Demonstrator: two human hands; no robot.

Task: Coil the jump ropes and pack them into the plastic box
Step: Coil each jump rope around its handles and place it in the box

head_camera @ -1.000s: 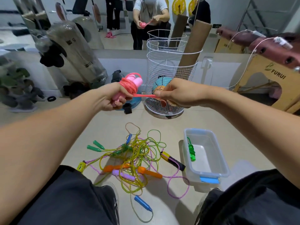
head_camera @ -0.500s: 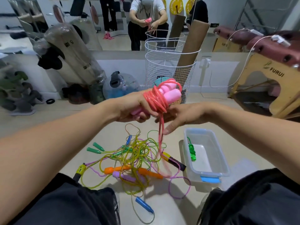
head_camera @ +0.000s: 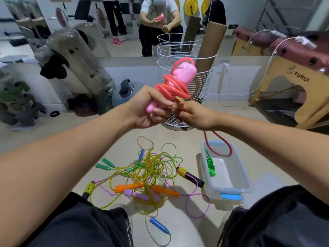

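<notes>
My left hand grips the pink rope by its handles, cord wound round them; my right hand seems to pinch the loose cord, though its fingertips are hidden. Below, on the beige floor, a tangle lies beside the box, before a mirror.

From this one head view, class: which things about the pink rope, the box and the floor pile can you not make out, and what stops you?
- Pink rope: the free end vanishes inside the right hand; the left hand covers the handles' lower part.
- Plastic box: the loose red loop crosses its far end; touching or not is unclear.
- Green rope in the box: too small to count coils.
- Floor pile: overlapping cords hide which handles pair up.
</notes>
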